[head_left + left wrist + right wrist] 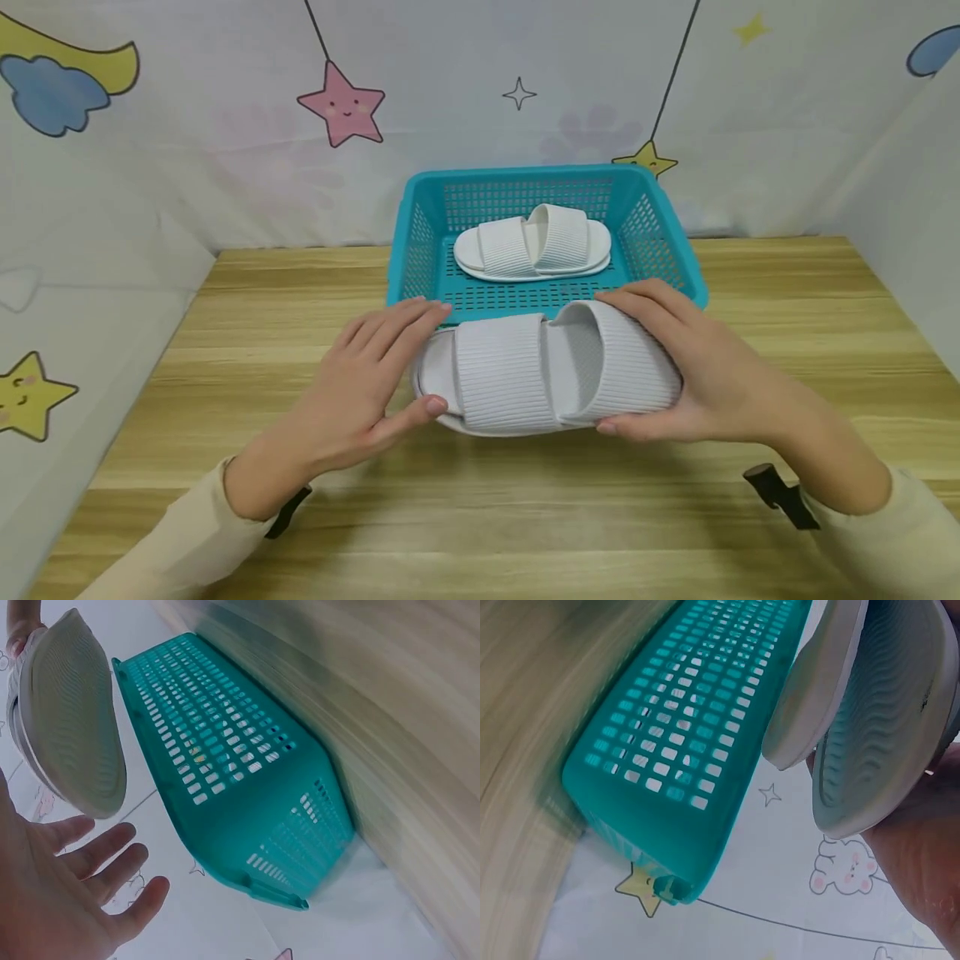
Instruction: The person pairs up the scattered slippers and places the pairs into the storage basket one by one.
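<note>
A pair of white ribbed slide slippers (501,377), one fitted into the other, is held above the table in front of the basket. My right hand (708,379) grips the pair at its right end, thumb on the near side and fingers on the far side. At the other end my left hand (360,387) has its fingers spread; in the left wrist view the fingers (112,874) stand just apart from the slipper tip. Both soles (889,712) show in the right wrist view. Behind, another white slipper pair (504,247) lies inside the turquoise basket (517,173).
The basket has perforated sides and stands on the wood-grain table (300,333) at its back edge. White fabric (450,50) printed with stars and clouds hangs behind and along the sides.
</note>
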Available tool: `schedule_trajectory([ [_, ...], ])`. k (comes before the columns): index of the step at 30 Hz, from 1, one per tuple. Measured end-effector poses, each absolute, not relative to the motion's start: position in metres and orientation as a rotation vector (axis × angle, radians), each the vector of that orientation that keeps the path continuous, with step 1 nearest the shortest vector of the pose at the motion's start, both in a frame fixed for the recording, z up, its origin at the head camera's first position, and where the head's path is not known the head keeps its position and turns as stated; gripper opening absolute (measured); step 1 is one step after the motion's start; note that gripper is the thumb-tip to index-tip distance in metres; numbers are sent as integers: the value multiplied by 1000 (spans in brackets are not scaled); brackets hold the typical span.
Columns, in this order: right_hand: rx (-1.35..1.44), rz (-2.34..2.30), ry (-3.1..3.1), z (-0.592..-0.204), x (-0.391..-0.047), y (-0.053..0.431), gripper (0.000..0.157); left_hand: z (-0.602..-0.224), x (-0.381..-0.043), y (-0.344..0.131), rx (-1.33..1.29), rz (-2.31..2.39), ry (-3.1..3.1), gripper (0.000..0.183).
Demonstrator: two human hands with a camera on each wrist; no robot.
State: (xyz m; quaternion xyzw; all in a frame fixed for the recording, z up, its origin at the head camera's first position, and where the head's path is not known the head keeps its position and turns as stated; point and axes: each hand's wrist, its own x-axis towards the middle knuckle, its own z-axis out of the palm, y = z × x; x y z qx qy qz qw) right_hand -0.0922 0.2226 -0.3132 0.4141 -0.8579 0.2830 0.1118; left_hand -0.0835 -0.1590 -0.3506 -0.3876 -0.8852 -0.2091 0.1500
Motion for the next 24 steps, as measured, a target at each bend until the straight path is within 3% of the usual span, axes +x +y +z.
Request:
schedule_trajectory([
  [13, 1104, 876, -2478, -306, -112, 238, 110, -362, -80, -181, -1066, -617, -2664, 66],
  [24, 1000, 928, -2483, -308, -138, 236, 107, -365, -82, -183, -1079, -621, -2707, 66],
])
